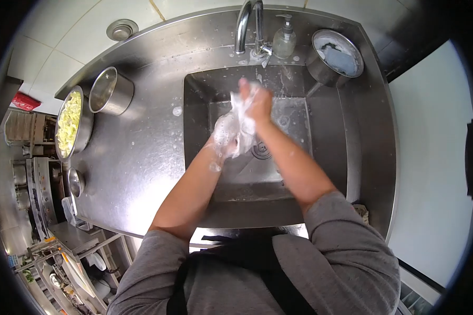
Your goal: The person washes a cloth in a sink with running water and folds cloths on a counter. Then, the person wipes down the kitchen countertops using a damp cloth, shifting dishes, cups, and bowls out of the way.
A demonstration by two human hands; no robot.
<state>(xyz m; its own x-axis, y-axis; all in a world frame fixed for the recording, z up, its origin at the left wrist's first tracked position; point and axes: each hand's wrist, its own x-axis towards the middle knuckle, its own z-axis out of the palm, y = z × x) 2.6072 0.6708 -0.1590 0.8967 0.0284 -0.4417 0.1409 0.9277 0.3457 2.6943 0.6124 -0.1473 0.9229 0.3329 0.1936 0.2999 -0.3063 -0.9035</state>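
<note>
A white, sudsy cloth (240, 123) is bunched between my two hands over the steel sink (328, 152). My left hand (227, 137), covered in foam, holds the cloth from the lower left. On the cloth's upper right, my right hand (258, 105) has its fingers closed round it, slightly smeared by motion. The drain (261, 150) lies below, partly hidden by my hands and forearm. Behind them stands the curved faucet (242, 31), with no water visible from its spout.
Right of the faucet are a soap dispenser (284, 39) and a steel pot (326, 71) holding a blue-grey sponge (340, 60) and suds. On the left counter (142, 131) stand an empty-looking pot (111, 92), a bowl of chopped yellow-green vegetable (69, 123) and a small bowl (76, 182).
</note>
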